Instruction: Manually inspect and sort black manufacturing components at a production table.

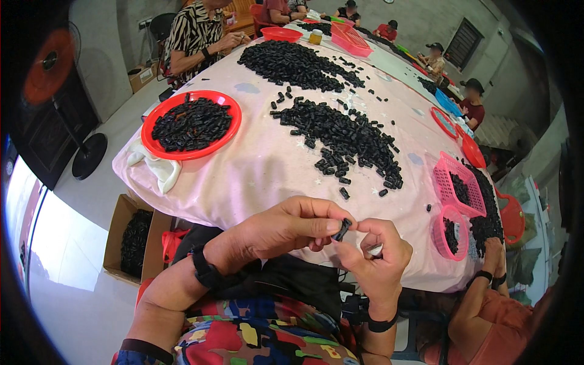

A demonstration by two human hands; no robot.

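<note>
Between the thumb and fingers of my left hand [291, 226] is a small black plastic part [344, 227], held above the table's near edge. My right hand [384, 250] is closed right beside it, with thumb and forefinger at the part's right end. A small pale object [375, 250] shows inside the curled right fingers; its kind I cannot make out. Beyond my hands, a heap of similar black parts [340, 137] spreads across the pink cloth-covered table [243, 182]. Farther off lies a second, larger heap [289, 64].
At the left, a red round tray [236, 121] of black pieces rests by a white cloth [161, 170]. Below stands a cardboard box [159, 234] of black parts. Pink baskets [453, 167] are at the right, near a co-worker's arms [480, 298]. Other people sit around the table.
</note>
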